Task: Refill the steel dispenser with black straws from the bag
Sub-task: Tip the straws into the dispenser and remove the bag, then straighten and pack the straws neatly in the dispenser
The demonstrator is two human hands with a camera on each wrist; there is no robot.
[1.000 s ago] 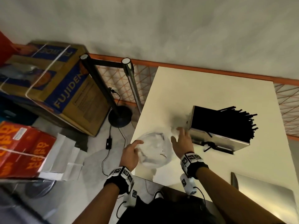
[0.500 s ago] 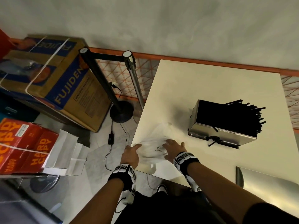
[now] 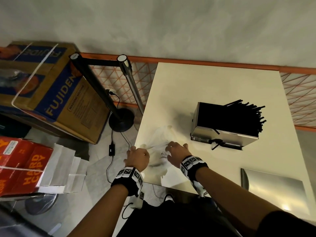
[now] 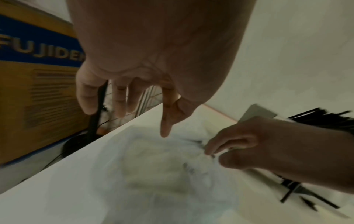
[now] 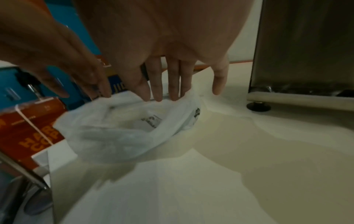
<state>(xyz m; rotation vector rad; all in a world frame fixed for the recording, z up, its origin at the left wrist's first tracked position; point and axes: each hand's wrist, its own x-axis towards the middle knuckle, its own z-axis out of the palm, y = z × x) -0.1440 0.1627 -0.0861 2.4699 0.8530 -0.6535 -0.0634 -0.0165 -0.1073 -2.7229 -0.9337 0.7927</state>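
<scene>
A steel dispenser (image 3: 224, 138) stands on the cream table (image 3: 213, 82), packed with black straws (image 3: 242, 115) that jut out to the right. A few loose straws (image 3: 216, 144) lie at its front slot. A crumpled clear plastic bag (image 3: 159, 139) lies at the table's near left corner, left of the dispenser. My left hand (image 3: 135, 151) hovers over the bag's left side with straight fingers (image 4: 165, 125). My right hand (image 3: 172, 146) has straight fingertips (image 5: 159, 94) touching the bag (image 5: 118, 133) near its printed label. No straws show inside the bag.
A steel lid-like sheet (image 3: 273, 185) lies at the table's near right. Off the left edge stand two stanchion posts (image 3: 130, 82), a large cardboard box (image 3: 56, 93), red boxes (image 3: 25, 165) and a cable (image 3: 112, 147) on the floor. An orange grid fence (image 3: 299, 96) runs behind.
A second ago the bag was puffed up between both hands. It now lies flatter on the table, and both hands have come down onto it, nearer the table's front edge.
</scene>
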